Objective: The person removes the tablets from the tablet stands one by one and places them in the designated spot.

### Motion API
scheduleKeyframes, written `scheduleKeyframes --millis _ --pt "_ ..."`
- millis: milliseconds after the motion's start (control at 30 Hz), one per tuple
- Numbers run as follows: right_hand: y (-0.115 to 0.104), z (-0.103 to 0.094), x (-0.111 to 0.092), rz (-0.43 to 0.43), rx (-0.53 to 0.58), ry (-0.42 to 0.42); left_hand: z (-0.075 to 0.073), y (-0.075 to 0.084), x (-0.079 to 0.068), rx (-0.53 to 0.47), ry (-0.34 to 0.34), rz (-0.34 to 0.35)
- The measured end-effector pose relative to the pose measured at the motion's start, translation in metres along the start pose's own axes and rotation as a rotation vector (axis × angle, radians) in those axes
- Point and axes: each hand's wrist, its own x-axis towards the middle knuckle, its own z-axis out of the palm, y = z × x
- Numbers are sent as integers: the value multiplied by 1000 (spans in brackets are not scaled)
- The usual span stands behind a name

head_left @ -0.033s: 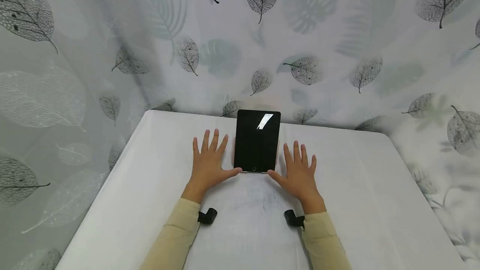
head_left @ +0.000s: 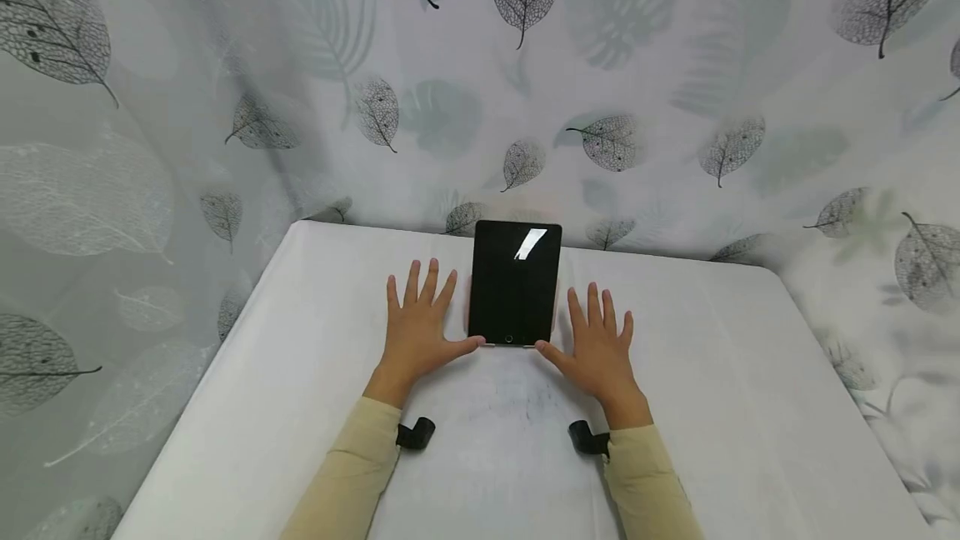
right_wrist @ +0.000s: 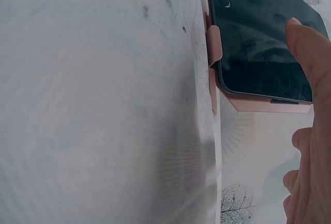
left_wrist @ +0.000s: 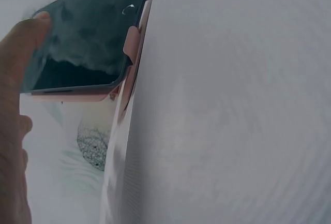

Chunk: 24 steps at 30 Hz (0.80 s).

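Note:
A black tablet [head_left: 513, 290] with a round home button stands tilted back in a pink stand near the table's far edge. In the wrist views the pink stand [left_wrist: 132, 45] shows two lips hooked over the tablet's lower edge. To the tablet's left is my left hand [head_left: 416, 336], fingers spread, its thumb tip at the lower left corner. My right hand [head_left: 600, 352] mirrors it on the right, fingers straight and apart, thumb tip by the lower right corner. Neither hand holds anything. In both wrist views the thumb overlaps the dark screen.
A white cloth covers the table [head_left: 750, 407], with faint dark smudges in front of the tablet. Leaf-patterned curtains [head_left: 465, 40] hang behind and along the sides. Each beige sleeve [head_left: 341, 465] carries a small black device [head_left: 417, 433] at the wrist.

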Motion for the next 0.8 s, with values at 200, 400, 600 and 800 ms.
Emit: scheduleKeyframes --millis 200,400,600,800 --pt "0 -1 0 3 42 57 -1 4 0 -114 22 18" --pt "-6 -1 1 -11 265 216 -1 8 0 -401 116 33" --pt "-15 2 0 15 478 247 -2 13 -1 -591 149 -3" --pt "-19 7 1 -20 574 286 -2 17 -2 -671 138 -52"
